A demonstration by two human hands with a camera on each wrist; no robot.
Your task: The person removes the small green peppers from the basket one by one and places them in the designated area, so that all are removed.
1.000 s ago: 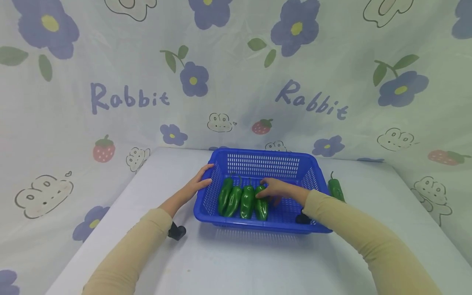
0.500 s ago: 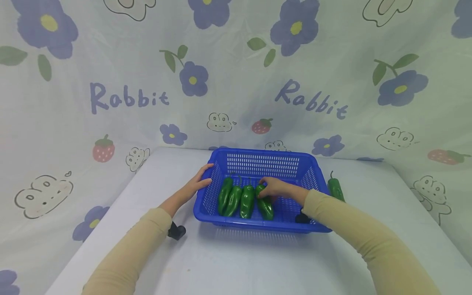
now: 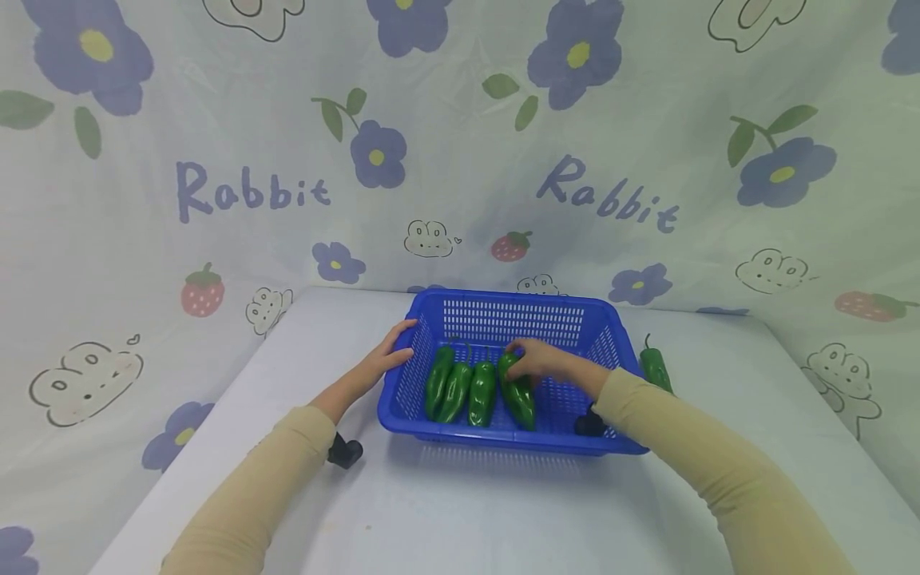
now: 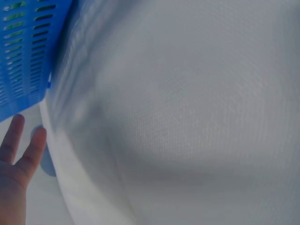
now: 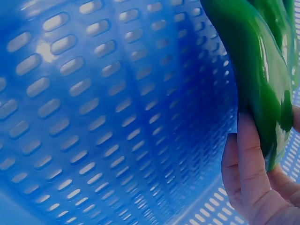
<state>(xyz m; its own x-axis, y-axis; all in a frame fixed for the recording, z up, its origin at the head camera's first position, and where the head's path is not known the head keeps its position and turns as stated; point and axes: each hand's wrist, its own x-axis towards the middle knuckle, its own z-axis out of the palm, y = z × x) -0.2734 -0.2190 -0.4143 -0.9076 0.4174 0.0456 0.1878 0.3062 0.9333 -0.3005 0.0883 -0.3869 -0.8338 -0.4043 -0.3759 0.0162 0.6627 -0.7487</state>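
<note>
My right hand (image 3: 541,361) grips the upper end of a long green pepper (image 3: 521,403) inside the blue plastic basket (image 3: 503,436). In the right wrist view, fingers (image 5: 251,161) curl round the glossy pepper, with the thumb partly cut off at the edge. Three more green peppers (image 3: 458,391) lie side by side in the left part of the basket. My left hand (image 3: 388,355) rests against the basket's left side near the rim, thumb and fingers extended. Only part of the left hand (image 4: 21,164) shows in the left wrist view, beside the slotted basket wall (image 4: 28,61).
Another green pepper (image 3: 655,369) lies on the white table outside the basket's right side. Black camera parts (image 3: 345,453) show at the wrists. A white cloth backdrop (image 3: 460,144) printed with flowers and rabbits stands behind.
The gripped pepper's lower end has swung to the right, so it now lies slanted and farther from the neighbouring pepper. The right hand has lifted slightly with it. The left hand stays put.
</note>
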